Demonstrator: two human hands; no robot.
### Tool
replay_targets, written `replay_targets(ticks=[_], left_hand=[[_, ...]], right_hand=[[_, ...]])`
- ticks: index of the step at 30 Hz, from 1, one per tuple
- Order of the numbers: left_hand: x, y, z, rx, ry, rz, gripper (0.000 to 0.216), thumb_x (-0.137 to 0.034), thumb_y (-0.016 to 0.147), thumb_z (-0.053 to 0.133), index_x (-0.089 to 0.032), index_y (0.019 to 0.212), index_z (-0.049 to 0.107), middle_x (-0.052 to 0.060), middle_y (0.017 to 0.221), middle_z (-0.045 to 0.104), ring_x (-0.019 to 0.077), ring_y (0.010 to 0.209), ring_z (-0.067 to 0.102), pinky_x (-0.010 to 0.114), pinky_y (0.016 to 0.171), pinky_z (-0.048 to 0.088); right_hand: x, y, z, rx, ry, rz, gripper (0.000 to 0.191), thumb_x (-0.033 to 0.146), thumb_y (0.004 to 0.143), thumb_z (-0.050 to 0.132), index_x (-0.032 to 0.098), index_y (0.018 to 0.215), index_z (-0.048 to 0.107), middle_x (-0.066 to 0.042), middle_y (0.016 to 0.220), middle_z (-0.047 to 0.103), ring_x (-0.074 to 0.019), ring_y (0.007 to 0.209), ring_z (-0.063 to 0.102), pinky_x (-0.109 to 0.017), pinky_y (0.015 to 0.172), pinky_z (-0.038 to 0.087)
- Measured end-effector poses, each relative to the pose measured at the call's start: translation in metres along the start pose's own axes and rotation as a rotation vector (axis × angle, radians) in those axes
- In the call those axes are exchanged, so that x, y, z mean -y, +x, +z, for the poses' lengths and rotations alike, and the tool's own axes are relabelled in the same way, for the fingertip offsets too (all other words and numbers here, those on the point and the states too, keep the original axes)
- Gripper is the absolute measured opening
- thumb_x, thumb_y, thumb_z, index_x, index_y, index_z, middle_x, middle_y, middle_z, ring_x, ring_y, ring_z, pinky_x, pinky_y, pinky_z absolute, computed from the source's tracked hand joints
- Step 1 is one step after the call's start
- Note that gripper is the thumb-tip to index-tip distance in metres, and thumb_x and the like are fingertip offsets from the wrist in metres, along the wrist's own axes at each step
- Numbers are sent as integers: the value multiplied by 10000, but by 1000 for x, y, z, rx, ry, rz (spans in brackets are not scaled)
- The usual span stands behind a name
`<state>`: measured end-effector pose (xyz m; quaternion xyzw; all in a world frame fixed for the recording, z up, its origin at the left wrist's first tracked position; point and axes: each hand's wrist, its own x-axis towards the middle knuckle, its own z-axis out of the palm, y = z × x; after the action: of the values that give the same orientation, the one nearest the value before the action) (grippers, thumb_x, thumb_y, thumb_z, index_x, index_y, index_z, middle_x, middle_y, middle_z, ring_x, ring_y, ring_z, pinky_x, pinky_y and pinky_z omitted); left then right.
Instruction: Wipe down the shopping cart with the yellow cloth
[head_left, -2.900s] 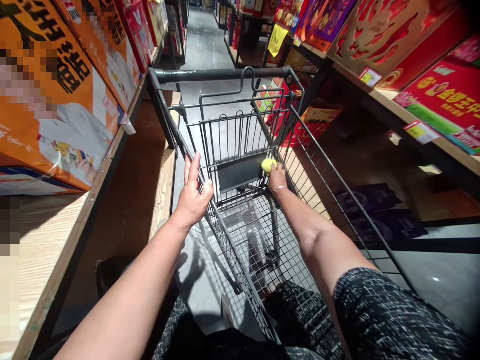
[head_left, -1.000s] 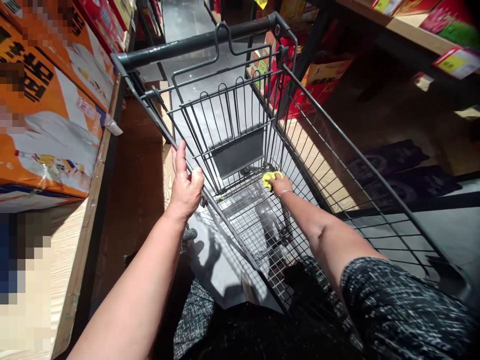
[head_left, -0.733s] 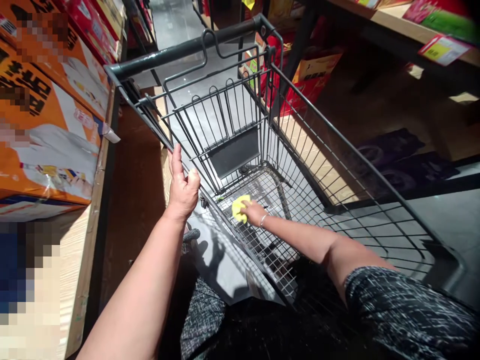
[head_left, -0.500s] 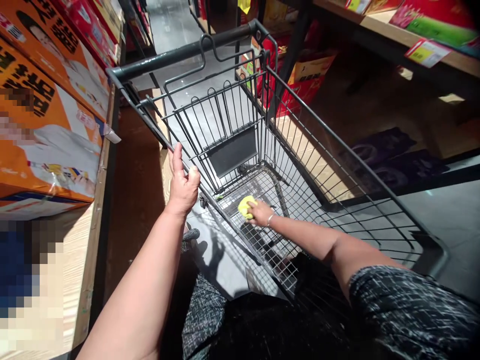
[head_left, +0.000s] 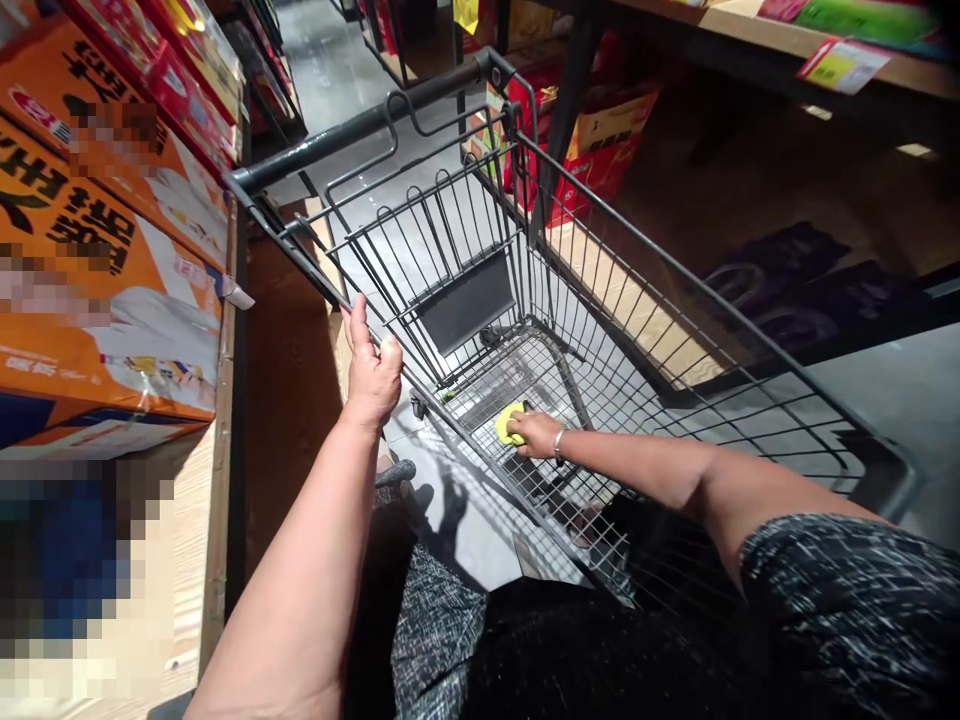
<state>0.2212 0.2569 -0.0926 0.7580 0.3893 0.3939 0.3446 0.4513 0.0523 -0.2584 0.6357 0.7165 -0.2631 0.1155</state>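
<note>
A dark wire shopping cart (head_left: 645, 250) stands in a store aisle in front of me. My left hand (head_left: 370, 368) is closed on the cart's left top rail. My right hand (head_left: 534, 434) reaches down inside the basket and presses a small yellow cloth (head_left: 508, 424) against the wire floor near the left side. A thin bracelet sits on my right wrist. The fold-down child seat flap (head_left: 466, 312) hangs at the far end, below the push handle (head_left: 360, 125).
Orange boxes (head_left: 97, 270) fill a wooden shelf (head_left: 214, 480) on the left, close to the cart. Red and yellow boxes (head_left: 600, 150) stand on low shelving at the right, with dark packs (head_left: 795, 290) on a lower shelf. The grey aisle floor runs ahead.
My right hand moved with the yellow cloth from the seat flap down to the basket floor, then across it to the left. My left hand stayed on the rail.
</note>
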Motion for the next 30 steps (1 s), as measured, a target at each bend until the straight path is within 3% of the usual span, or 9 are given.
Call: replay_targets(ticks=[2, 5, 11, 14, 17, 19, 21, 25, 30], left_hand=[[0, 4, 0, 1, 13, 7, 771, -420, 951, 579, -263, 1636, 261, 58, 1761, 100, 241, 1625, -23, 436, 1309, -19], [2, 9, 2, 15, 23, 16, 766, -435, 960, 572, -267, 1638, 259, 60, 1761, 105, 240, 1626, -1, 434, 1309, -6], [6, 23, 9, 22, 17, 33, 785, -447, 959, 574, -276, 1648, 239, 47, 1758, 125, 228, 1625, 10, 415, 1308, 5], [3, 38, 14, 50, 9, 39, 787, -456, 954, 602, -296, 1642, 258, 26, 1754, 152, 220, 1625, 17, 402, 1310, 6], [-2, 55, 17, 112, -7, 30, 802, -476, 926, 666, -304, 1624, 310, 21, 1746, 192, 225, 1625, 8, 403, 1312, 2], [-4, 65, 20, 137, -29, 19, 800, -498, 915, 683, -302, 1610, 340, 27, 1740, 212, 228, 1624, 6, 416, 1311, 6], [-3, 73, 22, 144, -57, 9, 792, -508, 912, 685, -300, 1602, 355, 26, 1739, 217, 225, 1623, 3, 425, 1309, 6], [6, 87, 30, 143, -108, 1, 769, -467, 907, 695, -304, 1588, 377, 13, 1734, 234, 221, 1624, 10, 416, 1308, 4], [13, 105, 43, 118, -120, -13, 755, -499, 869, 716, -283, 1541, 450, 6, 1712, 288, 250, 1628, 37, 391, 1325, 3]], right_hand=[[5, 8, -6, 9, 13, -89, 440, 341, 824, 695, 348, 1258, 625, -34, 1314, 623, -237, 1126, 595, -329, 938, 487], [-21, 12, -21, 9, -4, -101, 447, 247, 858, 645, 329, 1295, 602, -39, 1327, 621, -232, 1168, 551, -323, 925, 464], [-80, 27, -64, -146, 4, 424, 370, 200, 949, 509, 207, 1306, 605, -155, 1321, 592, -279, 1105, 556, -380, 886, 466], [-54, 65, -106, -256, 23, 340, 411, 329, 986, 529, 259, 1391, 545, -105, 1435, 517, -262, 1169, 506, -346, 964, 441], [-16, 104, -147, -532, 0, 104, 495, 322, 1021, 507, 217, 1499, 436, -80, 1530, 410, -227, 1213, 413, -300, 1035, 384], [-5, 116, -157, -527, -4, 64, 515, 333, 1045, 465, 200, 1536, 388, -62, 1550, 370, -217, 1251, 355, -267, 1050, 358], [-10, 112, -147, -424, -18, 70, 503, 316, 1044, 464, 193, 1529, 410, -66, 1553, 369, -226, 1282, 330, -273, 1064, 353], [-39, 69, -84, -150, -57, 112, 404, 178, 935, 583, 241, 1331, 630, -82, 1411, 526, -237, 1164, 483, -314, 956, 454], [-45, 10, -26, 126, -59, 38, 513, 151, 842, 632, 276, 1340, 642, -88, 1407, 521, -248, 1145, 548, -353, 963, 465]])
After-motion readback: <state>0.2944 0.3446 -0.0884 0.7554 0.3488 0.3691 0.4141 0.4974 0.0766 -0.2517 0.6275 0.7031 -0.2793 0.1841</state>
